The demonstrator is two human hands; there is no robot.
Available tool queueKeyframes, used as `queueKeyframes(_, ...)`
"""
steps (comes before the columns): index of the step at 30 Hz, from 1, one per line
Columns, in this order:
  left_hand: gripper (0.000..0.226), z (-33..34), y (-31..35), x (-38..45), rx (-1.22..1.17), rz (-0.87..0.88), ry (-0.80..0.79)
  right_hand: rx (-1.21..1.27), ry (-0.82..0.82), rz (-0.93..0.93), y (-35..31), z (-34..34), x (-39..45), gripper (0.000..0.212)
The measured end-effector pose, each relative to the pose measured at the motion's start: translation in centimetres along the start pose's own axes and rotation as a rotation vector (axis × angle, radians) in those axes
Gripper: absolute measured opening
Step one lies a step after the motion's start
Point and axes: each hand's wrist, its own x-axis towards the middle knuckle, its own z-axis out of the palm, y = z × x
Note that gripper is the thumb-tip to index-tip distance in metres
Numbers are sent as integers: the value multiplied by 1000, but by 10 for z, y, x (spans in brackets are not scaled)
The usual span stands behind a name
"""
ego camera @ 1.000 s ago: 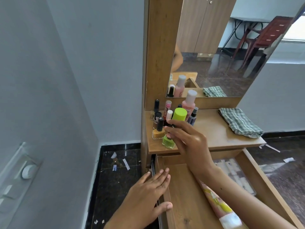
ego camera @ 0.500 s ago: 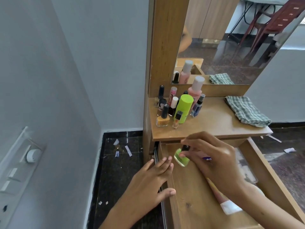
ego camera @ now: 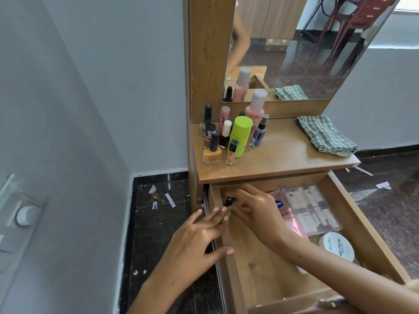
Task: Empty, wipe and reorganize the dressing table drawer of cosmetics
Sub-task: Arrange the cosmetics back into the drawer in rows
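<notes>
With the right hand (ego camera: 254, 209) pinching the green nail polish bottle (ego camera: 228, 203) inside the drawer (ego camera: 347, 200)'s back-left corner and the left hand (ego camera: 199, 234) resting flat-fingered on its left wall, best to stand the bottle upright, tight against that corner.

On the dressing table top (ego camera: 283, 159), bottles (ego camera: 229, 137) are clustered at nine o'clock, a folded cloth (ego camera: 326, 138) at three; the open drawer (ego camera: 367, 225) is set below.

Desk (ego camera: 283, 159) and drawer (ego camera: 260, 275): wood-grain finish, smooth with a slight sheen. Checked cloth (ego camera: 326, 138): soft woven fabric. Floor (ego camera: 158, 223): dark, glossy polished stone. Green bottle (ego camera: 240, 137): matt plastic.
</notes>
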Motion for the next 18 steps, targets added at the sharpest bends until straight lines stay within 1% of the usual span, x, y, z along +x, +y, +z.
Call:
queueKeyframes(2,66,0,1,1,0,0,0,-18,2,-25,2,-1,-3,32)
queueKeyframes(6,68,0,0,1,-18,-14,-4,-40,34,-64,3,4,3,32)
queueKeyframes(11,67,1,-1,1,-12,-10,5,-95,23,-80,2,-4,-1,39)
queueKeyframes(14,70,2,-2,1,9,-1,1,-154,67,-127,-7,-26,-6,27)
queueKeyframes(18,71,0,-1,3,37,-13,-55,-121,226,-199,-23,-56,5,19)
